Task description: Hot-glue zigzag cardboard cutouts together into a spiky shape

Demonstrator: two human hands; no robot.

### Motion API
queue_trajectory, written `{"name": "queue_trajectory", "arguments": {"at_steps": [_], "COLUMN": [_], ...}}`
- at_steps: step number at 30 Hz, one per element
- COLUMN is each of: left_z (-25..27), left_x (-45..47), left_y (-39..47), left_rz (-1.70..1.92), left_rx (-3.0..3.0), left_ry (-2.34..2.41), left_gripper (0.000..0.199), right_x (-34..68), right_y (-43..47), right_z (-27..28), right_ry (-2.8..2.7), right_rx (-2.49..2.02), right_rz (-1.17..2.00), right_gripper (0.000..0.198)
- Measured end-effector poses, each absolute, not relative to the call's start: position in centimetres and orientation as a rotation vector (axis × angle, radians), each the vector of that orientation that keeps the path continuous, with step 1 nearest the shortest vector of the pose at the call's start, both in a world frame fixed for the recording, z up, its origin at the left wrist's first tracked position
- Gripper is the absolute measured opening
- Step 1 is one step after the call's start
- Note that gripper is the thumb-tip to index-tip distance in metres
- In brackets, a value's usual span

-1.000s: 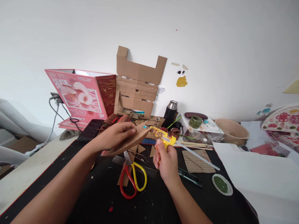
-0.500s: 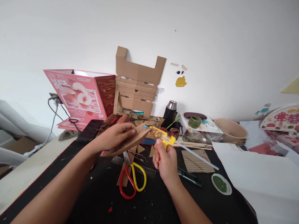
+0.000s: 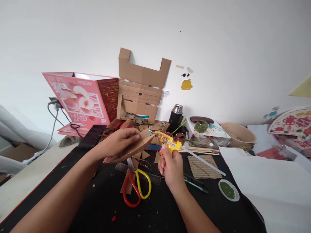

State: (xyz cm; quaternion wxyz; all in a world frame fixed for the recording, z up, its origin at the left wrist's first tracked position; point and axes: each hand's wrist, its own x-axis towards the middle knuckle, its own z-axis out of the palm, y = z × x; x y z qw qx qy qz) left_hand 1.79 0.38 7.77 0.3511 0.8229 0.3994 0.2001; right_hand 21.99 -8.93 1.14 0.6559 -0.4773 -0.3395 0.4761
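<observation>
My left hand (image 3: 125, 140) is closed on a folded piece of brown cardboard (image 3: 136, 149) with a curved lower edge, held above the table. In my right hand (image 3: 171, 166) is a yellow glue gun (image 3: 167, 140), gripped by its handle, with a long clear glue stick (image 3: 204, 160) sticking out of its back end. The gun's nozzle points left and sits at the cardboard's right tip; whether it touches, I cannot tell. Below the cardboard lie scissors (image 3: 137, 189) with one red and one yellow handle, their blades partly hidden under it.
On the black table mat (image 3: 97, 207) lie a dark green cutter (image 3: 196, 184), a corrugated cardboard square (image 3: 205, 171) and a lid with green paint (image 3: 228, 190). Behind stand a black flask (image 3: 175, 118), a beige bowl (image 3: 239, 132), a pink box (image 3: 80, 97) and cut cardboard (image 3: 143, 71).
The whole view has shifted very slightly. Both hands, the cardboard and the glue gun keep nearly the same position relative to each other.
</observation>
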Motion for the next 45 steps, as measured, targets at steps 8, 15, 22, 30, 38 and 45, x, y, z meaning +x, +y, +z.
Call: {"name": "queue_trajectory", "arguments": {"at_steps": [8,15,22,30,38,45], "left_z": [8.02,8.17,7.88,7.6,7.56,7.71], "left_x": [1.91,1.98,1.9,1.91,1.92,1.93], "left_y": [0.25,0.2,0.32,0.41,0.4,0.33], "left_rz": [0.507,0.5,0.505,0.488,0.481,0.491], "left_rx": [2.134,2.141,2.136,2.155,2.152,2.16], "left_ry": [1.044,1.06,1.048,1.049,1.047,1.058], "left_gripper": [0.043,0.044,0.044,0.043,0.043,0.045], "right_x": [22.02,22.0,22.01,21.98,22.0,22.07], "right_y": [-8.93,-8.98,-8.83,-8.94,-8.85,-8.86], "right_z": [1.49,1.55,1.33,1.42,1.56,1.3], "right_ry": [-0.747,-0.748,-0.721,-0.718,-0.722,-0.725], "right_rx": [-1.081,-1.079,-1.076,-1.079,-1.079,-1.06], "right_rz": [1.08,1.087,1.084,1.084,1.086,1.079], "right_gripper": [0.068,0.068,0.071,0.071,0.071,0.07]}}
